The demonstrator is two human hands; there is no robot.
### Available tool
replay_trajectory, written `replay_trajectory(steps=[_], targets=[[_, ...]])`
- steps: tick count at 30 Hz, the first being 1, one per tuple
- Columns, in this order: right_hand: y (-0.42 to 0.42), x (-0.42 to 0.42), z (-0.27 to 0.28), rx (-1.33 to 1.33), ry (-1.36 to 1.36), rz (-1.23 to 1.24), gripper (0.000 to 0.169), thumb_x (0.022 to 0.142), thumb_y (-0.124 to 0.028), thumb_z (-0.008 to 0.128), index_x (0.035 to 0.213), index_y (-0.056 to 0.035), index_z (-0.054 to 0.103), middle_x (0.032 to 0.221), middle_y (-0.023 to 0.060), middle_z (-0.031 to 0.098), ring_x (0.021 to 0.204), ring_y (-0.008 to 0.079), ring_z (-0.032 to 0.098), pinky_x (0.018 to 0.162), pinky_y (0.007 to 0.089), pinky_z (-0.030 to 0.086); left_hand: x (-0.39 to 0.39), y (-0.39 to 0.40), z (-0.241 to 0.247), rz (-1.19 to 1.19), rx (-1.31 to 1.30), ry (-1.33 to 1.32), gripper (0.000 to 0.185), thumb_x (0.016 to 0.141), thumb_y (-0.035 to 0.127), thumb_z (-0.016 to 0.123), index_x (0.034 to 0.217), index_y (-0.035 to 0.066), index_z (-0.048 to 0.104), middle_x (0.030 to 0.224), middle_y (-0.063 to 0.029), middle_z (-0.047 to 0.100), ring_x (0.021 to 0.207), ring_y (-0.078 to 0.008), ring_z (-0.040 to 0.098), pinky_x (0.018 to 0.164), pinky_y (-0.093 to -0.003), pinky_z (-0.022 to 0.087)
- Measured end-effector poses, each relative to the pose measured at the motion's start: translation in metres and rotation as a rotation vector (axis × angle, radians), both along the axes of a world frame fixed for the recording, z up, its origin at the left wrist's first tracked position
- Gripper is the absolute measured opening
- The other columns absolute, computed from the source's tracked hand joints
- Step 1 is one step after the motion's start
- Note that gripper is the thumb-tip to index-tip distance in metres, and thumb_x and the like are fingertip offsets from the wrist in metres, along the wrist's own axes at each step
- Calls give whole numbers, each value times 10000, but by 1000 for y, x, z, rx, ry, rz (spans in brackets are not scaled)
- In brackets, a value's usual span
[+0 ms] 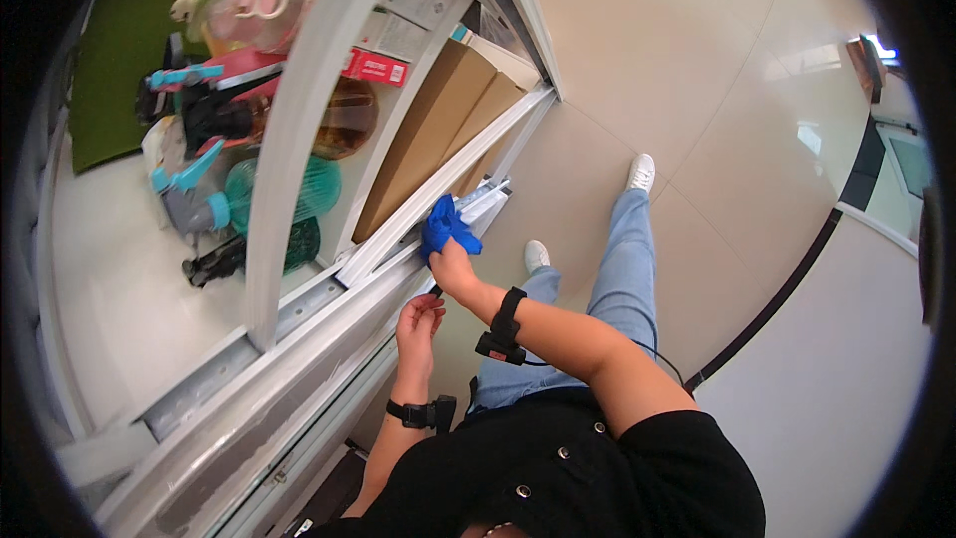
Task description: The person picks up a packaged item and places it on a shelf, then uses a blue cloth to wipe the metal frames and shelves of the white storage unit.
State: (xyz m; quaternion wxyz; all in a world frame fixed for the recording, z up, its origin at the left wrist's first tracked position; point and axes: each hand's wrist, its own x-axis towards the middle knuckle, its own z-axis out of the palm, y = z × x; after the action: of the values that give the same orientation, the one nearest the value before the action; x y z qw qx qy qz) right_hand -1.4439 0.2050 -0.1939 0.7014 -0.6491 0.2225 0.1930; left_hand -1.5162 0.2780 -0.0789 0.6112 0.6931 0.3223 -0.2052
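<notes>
A crumpled blue cloth [447,228] is bunched in my right hand [453,267]. The cloth rests against the white metal frame [388,263] of a shelving rack. Just below, my left hand [418,317] has its fingers curled close to a narrow black thing [436,291]. Whether those fingers grip it I cannot tell. Part of the black thing is hidden behind my right hand. Both wrists wear black straps with small devices on them.
On the rack's shelf lie a teal spray bottle [284,190], a dark green bottle [302,243], an amber bottle [349,119] and a pink container [258,15]. Cardboard boxes [433,127] stand at its far end. A white upright post [299,104] crosses in front. Tiled floor [657,52] extends right.
</notes>
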Motion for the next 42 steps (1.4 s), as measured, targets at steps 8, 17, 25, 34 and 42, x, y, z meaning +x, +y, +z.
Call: replay_trajectory(steps=[8, 17, 25, 34, 42], targets=[[-34, -6, 115, 310, 11, 162, 252, 793, -158, 538, 1000, -22, 585, 835, 70, 601, 783, 164, 552, 711, 315, 471, -14, 7, 10, 35, -132, -185, 151, 936, 84, 497, 1069, 50, 561, 1005, -28, 603, 906, -112, 568, 819, -240, 449], [-36, -15, 208, 417, -362, 104, 209, 787, -92, 546, 979, -16, 581, 908, 102, 612, 840, 210, 562, 782, 319, 455, -30, 28, 65, -70, -105, -300, 150, 927, 73, 480, 1048, 49, 566, 1015, -29, 610, 912, -112, 573, 830, -249, 455], [-36, -14, 305, 415, -851, 162, 221, 816, -26, 579, 1035, -15, 550, 905, 47, 544, 830, 134, 512, 732, 274, 446, -49, 31, 104, 42, -137, -450, 158, 918, 44, 468, 1038, 48, 571, 991, -31, 618, 873, -108, 582, 794, -222, 454], [-50, 6, 300, 235, -944, 388, 212, 812, -2, 551, 1023, -18, 570, 919, 139, 586, 851, 263, 577, 777, 333, 459, -62, 5, 143, 212, -120, -674, 208, 948, 152, 508, 1142, 79, 533, 1037, -29, 608, 917, -116, 580, 802, -238, 457], [-89, -30, 345, 105, -1162, 1056, 331, 727, -42, 610, 1055, -22, 578, 1067, 210, 565, 971, 391, 555, 833, 414, 467, -63, -35, 199, 419, -366, -868, 458, 941, 298, 535, 1335, 122, 382, 1232, -31, 492, 1087, -165, 530, 844, -322, 493]])
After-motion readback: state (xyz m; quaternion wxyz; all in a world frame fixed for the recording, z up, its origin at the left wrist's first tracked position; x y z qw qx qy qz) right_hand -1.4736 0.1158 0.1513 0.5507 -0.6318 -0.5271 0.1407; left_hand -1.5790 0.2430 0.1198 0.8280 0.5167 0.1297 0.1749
